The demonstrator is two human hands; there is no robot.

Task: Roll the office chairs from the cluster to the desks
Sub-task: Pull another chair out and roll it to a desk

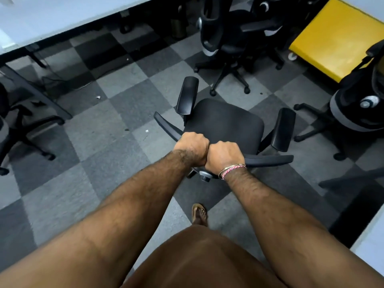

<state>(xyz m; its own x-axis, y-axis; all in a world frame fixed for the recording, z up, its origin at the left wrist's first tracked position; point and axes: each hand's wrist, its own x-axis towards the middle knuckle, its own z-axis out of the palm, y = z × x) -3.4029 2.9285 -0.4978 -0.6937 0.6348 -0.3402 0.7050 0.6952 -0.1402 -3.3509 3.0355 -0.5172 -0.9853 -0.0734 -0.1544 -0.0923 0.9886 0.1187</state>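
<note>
A black office chair (225, 123) stands in front of me on the checkered carpet, seat facing away, armrests on both sides. My left hand (192, 147) and my right hand (224, 155) grip the top edge of its backrest side by side, knuckles touching, fingers curled over the rim. A white desk (62, 15) runs along the upper left. More chairs of the cluster (226, 38) stand at the upper middle, and another chair (357, 113) stands at the right.
A yellow padded block on casters (336, 36) sits at the upper right. A further chair (18, 129) and a dark desk leg (37, 94) are at the left. Cables lie under the desk. My sandalled foot (199, 214) is behind the chair.
</note>
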